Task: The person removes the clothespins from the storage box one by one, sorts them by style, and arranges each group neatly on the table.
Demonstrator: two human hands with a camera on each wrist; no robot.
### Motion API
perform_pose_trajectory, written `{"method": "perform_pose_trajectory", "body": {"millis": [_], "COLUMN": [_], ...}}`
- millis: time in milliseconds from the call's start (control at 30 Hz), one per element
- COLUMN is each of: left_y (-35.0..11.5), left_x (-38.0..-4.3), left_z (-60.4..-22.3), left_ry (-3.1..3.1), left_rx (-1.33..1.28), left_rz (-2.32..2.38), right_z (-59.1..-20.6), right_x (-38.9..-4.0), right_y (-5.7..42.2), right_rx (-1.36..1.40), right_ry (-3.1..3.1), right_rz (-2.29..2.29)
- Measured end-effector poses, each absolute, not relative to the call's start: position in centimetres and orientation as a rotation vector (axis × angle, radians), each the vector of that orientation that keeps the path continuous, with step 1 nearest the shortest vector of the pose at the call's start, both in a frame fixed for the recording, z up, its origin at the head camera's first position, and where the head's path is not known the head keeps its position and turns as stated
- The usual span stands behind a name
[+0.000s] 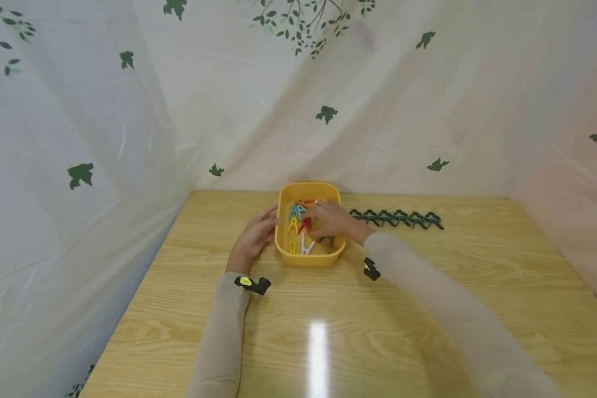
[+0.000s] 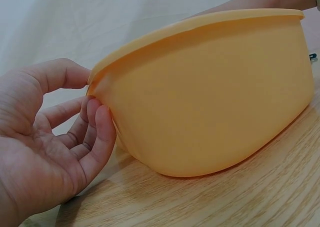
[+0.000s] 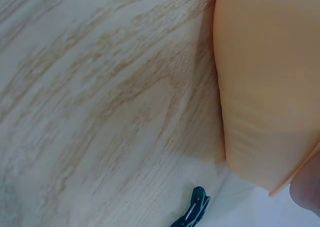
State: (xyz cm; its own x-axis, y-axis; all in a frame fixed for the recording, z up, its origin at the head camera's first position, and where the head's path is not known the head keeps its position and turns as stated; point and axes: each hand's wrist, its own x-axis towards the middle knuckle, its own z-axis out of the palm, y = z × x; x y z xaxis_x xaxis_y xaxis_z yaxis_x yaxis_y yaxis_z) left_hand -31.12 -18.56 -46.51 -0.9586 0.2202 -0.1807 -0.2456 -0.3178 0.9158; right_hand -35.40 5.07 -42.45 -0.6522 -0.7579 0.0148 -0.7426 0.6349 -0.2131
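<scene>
A yellow plastic basin [image 1: 310, 260] stands on the table near its back edge, with several coloured spring clips inside. At its left side my left hand [image 1: 254, 237] grips the rim, the bent fingers [image 2: 104, 132] against the outer wall just under the lip. My right hand [image 1: 330, 218] reaches over the right rim, its curled fingers down among the clips beside a red clip [image 1: 303, 225]; I cannot tell whether they pinch one. Near them lie a yellow clip [image 1: 292, 225], a blue clip [image 1: 295, 212] and a white clip [image 1: 307, 245]. A dark green clip [image 1: 324, 239] shows partly under the hand.
To the right of the basin a row of several dark green clips [image 1: 400, 217] lies along the wooden table [image 1: 378, 331]. A light curtain with leaf prints [image 1: 298, 143] hangs behind the table. Wrist cameras sit on both sleeves.
</scene>
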Motion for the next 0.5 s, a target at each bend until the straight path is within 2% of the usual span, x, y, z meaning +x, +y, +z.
{"method": "perform_pose_trajectory", "body": {"millis": [500], "left_y": [-18.51], "left_x": [-31.31], "left_z": [-46.48], "left_ry": [1.616], "left_rx": [-0.032], "left_rz": [2.341], "right_z": [-42.64], "right_x": [-35.30], "right_y": [5.17], "right_rx": [-1.256], "right_ry": [2.793], "right_rz": [-0.323]}}
